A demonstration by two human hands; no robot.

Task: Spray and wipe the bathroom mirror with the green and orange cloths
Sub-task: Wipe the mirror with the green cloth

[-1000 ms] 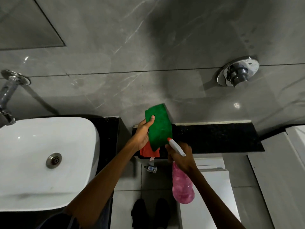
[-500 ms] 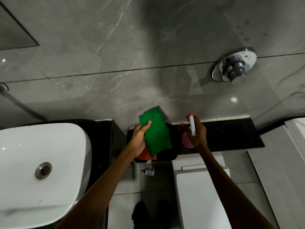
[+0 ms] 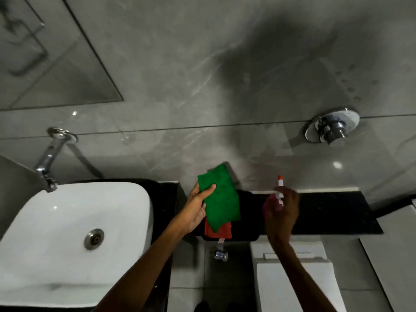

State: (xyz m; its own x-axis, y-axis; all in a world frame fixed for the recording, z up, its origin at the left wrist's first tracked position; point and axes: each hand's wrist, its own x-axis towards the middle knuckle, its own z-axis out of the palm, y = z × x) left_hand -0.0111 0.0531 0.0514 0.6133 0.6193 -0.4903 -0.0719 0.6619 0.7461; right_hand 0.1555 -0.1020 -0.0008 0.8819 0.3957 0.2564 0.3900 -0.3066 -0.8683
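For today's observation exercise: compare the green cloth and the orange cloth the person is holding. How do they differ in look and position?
The folded green cloth lies on top, almost fully visible; the orange-red cloth sits beneath it, only its lower edge peeking out. The green cloth is pinned by the thumb of the left hand; no finger shows on the orange one. A small tag hangs under the orange cloth; the green shows none. Both are held in that one hand.

No text or label can be read anywhere.
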